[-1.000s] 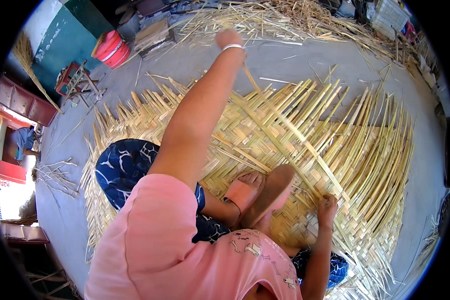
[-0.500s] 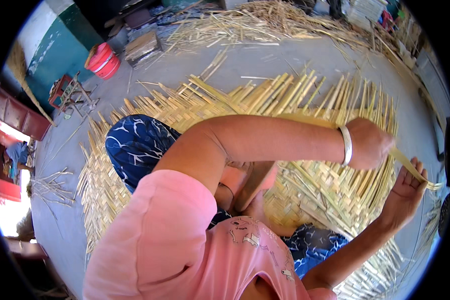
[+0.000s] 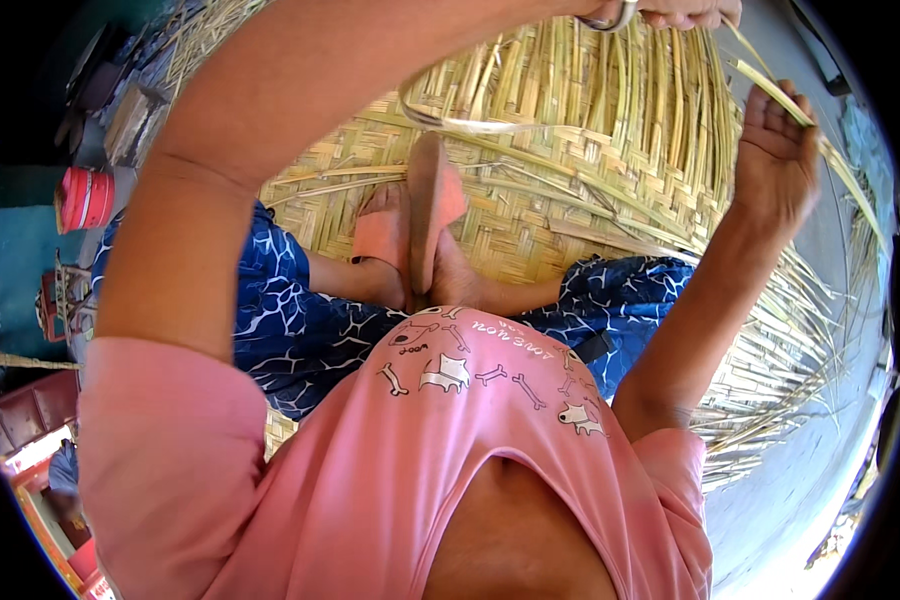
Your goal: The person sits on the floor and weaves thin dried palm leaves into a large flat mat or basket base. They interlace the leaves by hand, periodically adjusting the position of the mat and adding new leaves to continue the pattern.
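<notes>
My left hand (image 3: 685, 12) reaches across to the upper right and is partly cut off by the view's top edge. Its fingers are closed on a pale, split reed strip. Lower down, my right hand (image 3: 778, 165) is raised with the palm showing and its fingers bent around the reed strip (image 3: 850, 185), whose length trails down to the right. A woven reed mat (image 3: 515, 240) spreads beneath me, and I sit on it. Its unwoven reed ends (image 3: 660, 120) stick out at the far right side. A thin curved strip (image 3: 470, 127) hangs over the mat.
Between my legs are coral sandals (image 3: 382, 225), one standing on edge. Loose reeds (image 3: 620, 205) lie across the mat. A red bucket (image 3: 85, 200) and a block (image 3: 133, 128) stand at the far left. Grey floor (image 3: 830, 330) borders the mat on the right.
The view has tipped down toward my body. My left hand has shifted up and out to the picture's top edge, while my right hand also appears higher. Both keep hold of the strip.
</notes>
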`<state>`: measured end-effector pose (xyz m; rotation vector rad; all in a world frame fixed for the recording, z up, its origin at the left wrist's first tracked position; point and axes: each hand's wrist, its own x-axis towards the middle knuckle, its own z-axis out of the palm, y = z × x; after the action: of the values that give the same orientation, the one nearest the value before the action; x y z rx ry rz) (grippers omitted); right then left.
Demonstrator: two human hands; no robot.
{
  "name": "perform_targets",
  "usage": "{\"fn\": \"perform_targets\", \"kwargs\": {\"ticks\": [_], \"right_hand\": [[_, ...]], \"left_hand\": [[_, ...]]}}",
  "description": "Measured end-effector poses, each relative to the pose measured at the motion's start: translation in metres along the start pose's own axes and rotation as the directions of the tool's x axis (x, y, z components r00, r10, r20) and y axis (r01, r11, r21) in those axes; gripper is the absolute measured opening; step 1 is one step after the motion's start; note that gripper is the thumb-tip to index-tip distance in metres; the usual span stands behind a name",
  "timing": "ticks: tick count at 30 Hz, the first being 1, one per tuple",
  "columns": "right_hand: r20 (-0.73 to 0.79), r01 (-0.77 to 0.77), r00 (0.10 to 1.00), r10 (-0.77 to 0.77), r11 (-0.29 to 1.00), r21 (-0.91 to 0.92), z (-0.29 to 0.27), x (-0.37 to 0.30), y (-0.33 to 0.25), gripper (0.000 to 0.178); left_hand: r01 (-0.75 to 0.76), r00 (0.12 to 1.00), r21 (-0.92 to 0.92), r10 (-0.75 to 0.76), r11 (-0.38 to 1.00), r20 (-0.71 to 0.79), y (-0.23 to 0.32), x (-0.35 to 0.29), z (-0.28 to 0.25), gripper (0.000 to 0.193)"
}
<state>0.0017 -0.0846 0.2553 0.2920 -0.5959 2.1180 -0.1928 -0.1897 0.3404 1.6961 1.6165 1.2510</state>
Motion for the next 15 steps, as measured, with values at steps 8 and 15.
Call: {"fn": "perform_targets", "kwargs": {"ticks": [8, 15], "right_hand": [[-0.223, 0.143, 0.952, -0.209, 0.950, -0.277, 0.022, -0.006, 0.035, 0.030], [0.209, -0.195, 0.964, 0.164, 0.971, 0.138, 0.052, -0.021, 0.050, 0.021]], "left_hand": [[-0.223, 0.962, 0.591, 0.077, 0.775, 0.262, -0.015, -0.007, -0.019, 0.020], [0.262, 0.942, 0.257, -0.189, 0.930, -0.278, -0.037, 0.025, -0.106, 0.019]]}}
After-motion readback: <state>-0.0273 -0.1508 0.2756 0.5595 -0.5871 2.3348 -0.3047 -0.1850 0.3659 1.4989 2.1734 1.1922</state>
